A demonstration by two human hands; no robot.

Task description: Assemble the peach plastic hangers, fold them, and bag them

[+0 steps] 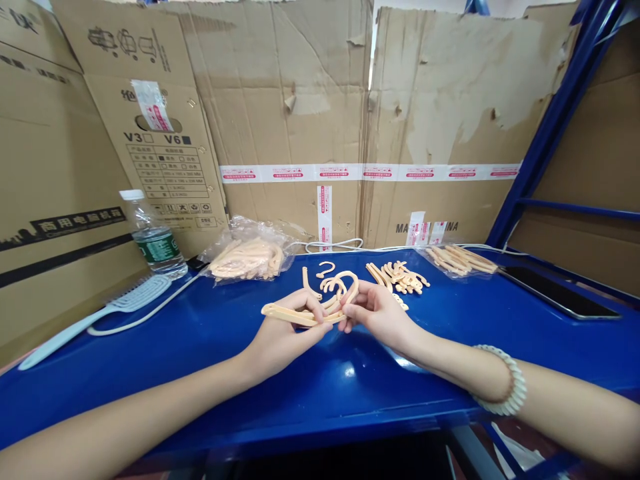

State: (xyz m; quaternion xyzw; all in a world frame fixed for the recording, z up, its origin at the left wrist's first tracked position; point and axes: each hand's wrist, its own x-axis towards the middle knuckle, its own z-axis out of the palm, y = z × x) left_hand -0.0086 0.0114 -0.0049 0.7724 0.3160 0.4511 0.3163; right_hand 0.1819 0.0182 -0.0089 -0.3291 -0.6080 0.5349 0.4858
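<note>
Both hands meet over the blue table (200,373). My left hand (287,333) pinches a long peach plastic strip (280,312) that lies across its fingers. My right hand (377,313) grips the strip's right end together with a curved peach hook piece (345,279). Loose hook pieces (325,268) lie just behind the hands. A pile of small peach parts (400,277) sits right of them, close to my right hand.
A clear bag of peach parts (247,257) lies at the back left, another heap of peach strips (460,260) at the back right. A water bottle (153,237), a pale blue comb (100,313) and a white cable (140,317) sit left. A phone (555,292) lies right. Cardboard walls stand behind.
</note>
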